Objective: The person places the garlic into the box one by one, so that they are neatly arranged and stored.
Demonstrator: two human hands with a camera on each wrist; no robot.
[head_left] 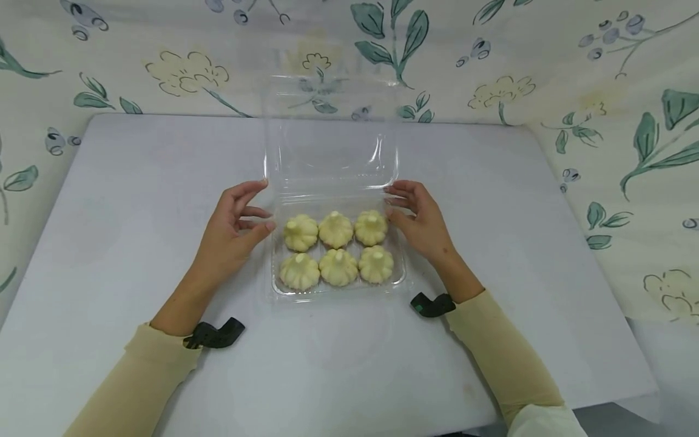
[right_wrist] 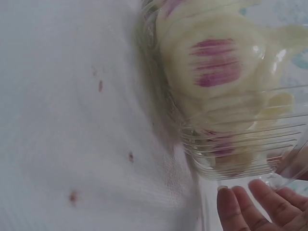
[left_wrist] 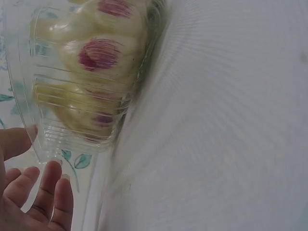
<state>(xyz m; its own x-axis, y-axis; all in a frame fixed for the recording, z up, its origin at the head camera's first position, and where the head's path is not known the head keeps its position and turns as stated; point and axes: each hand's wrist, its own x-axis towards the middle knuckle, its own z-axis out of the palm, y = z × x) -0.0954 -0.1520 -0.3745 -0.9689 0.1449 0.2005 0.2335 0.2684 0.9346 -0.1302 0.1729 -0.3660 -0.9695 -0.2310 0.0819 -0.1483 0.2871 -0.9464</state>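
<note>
A clear plastic clamshell box [head_left: 341,293] sits on the white table with its lid [head_left: 333,152] raised at the back. Inside are several pale garlic bulbs [head_left: 338,267] in two rows, stems up; purple patches show on their sides in both wrist views. At the box's left side is my left hand [head_left: 232,233], thumb by the rim and fingers loosely spread towards the hinge corner. Opposite it, my right hand [head_left: 426,224] has its thumb at the right rim and its fingers extended beside the back corner. Contact at the fingertips is hard to make out.
The white table [head_left: 136,164] extends around the box on all sides. Behind it and at both sides hangs a cloth [head_left: 437,36] printed with leaves and flowers. A black wrist device [head_left: 215,334] is on the left wrist and another [head_left: 432,304] on the right.
</note>
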